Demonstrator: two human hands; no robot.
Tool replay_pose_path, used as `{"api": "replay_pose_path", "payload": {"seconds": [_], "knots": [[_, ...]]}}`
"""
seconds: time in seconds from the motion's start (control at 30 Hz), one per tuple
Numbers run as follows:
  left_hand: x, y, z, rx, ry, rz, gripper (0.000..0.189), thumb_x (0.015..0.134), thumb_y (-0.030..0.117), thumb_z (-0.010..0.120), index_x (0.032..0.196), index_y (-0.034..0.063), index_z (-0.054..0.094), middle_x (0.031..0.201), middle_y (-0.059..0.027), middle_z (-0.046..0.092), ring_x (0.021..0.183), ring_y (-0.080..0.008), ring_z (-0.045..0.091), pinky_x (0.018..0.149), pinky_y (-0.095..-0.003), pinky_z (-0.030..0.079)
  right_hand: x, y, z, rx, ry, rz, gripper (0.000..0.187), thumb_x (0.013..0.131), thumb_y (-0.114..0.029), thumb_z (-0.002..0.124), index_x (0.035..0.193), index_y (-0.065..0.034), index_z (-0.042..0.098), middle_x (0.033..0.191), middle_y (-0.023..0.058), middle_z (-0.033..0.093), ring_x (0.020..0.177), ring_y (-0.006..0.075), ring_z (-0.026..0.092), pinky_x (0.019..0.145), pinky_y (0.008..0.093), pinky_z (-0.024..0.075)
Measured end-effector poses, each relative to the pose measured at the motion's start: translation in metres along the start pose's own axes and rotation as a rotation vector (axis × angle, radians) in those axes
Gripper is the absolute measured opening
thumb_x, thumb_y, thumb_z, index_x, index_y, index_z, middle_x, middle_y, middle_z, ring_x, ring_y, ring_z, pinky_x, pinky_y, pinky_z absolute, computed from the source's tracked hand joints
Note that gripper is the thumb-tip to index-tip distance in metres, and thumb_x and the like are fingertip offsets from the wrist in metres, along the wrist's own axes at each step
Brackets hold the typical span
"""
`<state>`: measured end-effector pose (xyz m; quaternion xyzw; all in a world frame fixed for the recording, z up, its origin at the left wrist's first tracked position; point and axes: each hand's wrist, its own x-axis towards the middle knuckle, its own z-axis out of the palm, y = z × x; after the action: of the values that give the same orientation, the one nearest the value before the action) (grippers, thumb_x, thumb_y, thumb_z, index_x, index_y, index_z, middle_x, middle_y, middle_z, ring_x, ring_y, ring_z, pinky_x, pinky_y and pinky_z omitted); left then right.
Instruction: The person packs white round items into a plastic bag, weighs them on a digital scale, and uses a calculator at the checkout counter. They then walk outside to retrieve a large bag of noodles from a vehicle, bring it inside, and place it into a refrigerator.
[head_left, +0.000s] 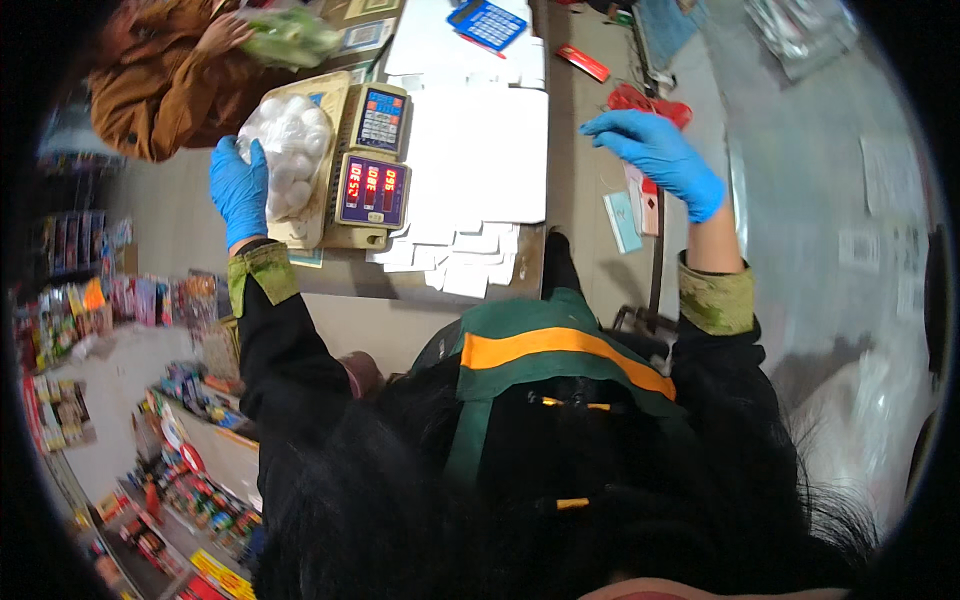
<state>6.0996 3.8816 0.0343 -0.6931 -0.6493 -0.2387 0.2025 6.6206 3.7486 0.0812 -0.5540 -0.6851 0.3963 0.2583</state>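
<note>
A clear plastic bag of round white items, possibly eggs (291, 146), rests on the pan (337, 97) of an electronic price scale. My left hand (241, 187), in a blue glove, grips the near left side of this bag between thumb and fingers. Red digits glow on the scale's display (373, 191), and its keypad (381, 118) sits beside that. My right hand (660, 154), also gloved in blue, hovers right of the counter with nothing visible in it. Its fingers are stretched out, the thumb a little apart. Beyond it lies a red plastic bag (675, 112).
White papers (480, 157) cover much of the counter, with a blue calculator (491, 22) and a red pen (482, 46) at the far end. Across the counter, a person in a brown jacket (165, 90) holds bagged green vegetables (292, 36). Shelved goods (202, 495) stand at lower left.
</note>
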Motion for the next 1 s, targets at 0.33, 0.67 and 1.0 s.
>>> {"api": "replay_pose_path", "payload": {"seconds": [0.33,0.67,1.0], "knots": [[-0.021,0.089,-0.019,0.168,0.045,-0.284,0.066,0.080,0.032,0.065,0.132,-0.0001,0.040,0.122,-0.0258,0.049,0.111,-0.0380,0.049,0.095,-0.0425,0.040,0.223,0.129,0.067,0.264,-0.430,-0.201,0.073,0.082,-0.036,0.068,0.137,-0.0003,0.037,0.132,0.0175,0.047,0.120,0.0263,0.047,0.101,0.0337,0.0372],[-0.292,0.236,-0.025,-0.216,-0.527,-0.908,0.089,0.077,0.033,0.071,0.140,-0.0053,0.021,0.138,-0.0324,0.028,0.127,-0.0442,0.032,0.104,-0.0442,0.031,0.352,0.073,0.216,0.253,-0.306,-0.310,0.082,0.066,-0.029,0.082,0.126,0.0061,0.039,0.121,0.0240,0.052,0.110,0.0308,0.054,0.093,0.0371,0.0444],[-0.352,0.345,0.035,-0.998,-0.196,-1.892,0.126,0.065,0.041,0.081,0.142,-0.0053,-0.007,0.146,-0.0298,0.011,0.135,-0.0383,0.020,0.110,-0.0400,0.023,0.365,0.070,0.236,0.578,-0.591,-0.177,0.070,0.070,-0.017,0.079,0.125,0.0010,0.039,0.110,0.0129,0.058,0.099,0.0193,0.058,0.084,0.0325,0.0506]]}}
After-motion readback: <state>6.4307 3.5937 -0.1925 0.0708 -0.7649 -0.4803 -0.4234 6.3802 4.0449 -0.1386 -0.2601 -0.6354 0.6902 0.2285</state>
